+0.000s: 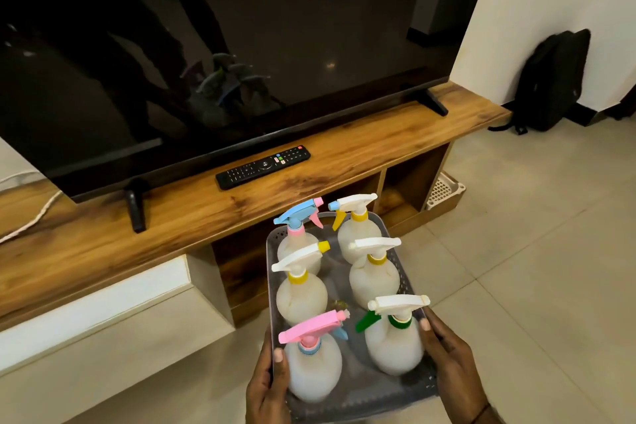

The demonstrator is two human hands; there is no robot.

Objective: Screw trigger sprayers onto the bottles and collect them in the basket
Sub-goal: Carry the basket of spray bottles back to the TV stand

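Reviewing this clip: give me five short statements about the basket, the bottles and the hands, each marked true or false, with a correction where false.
1. The basket holds six bottles, each with a trigger sprayer on. True.
2. Both hands hold the basket, the left hand on its left side and the right hand on its right. True.
3. The basket rests on the wooden TV stand. False: it is carried in front of the stand, over the tiled floor.
4. The bottle with the pink sprayer stands farthest from the person. False: it stands in the nearest row, on the left.
5. A remote control lies on the stand below the TV. True.
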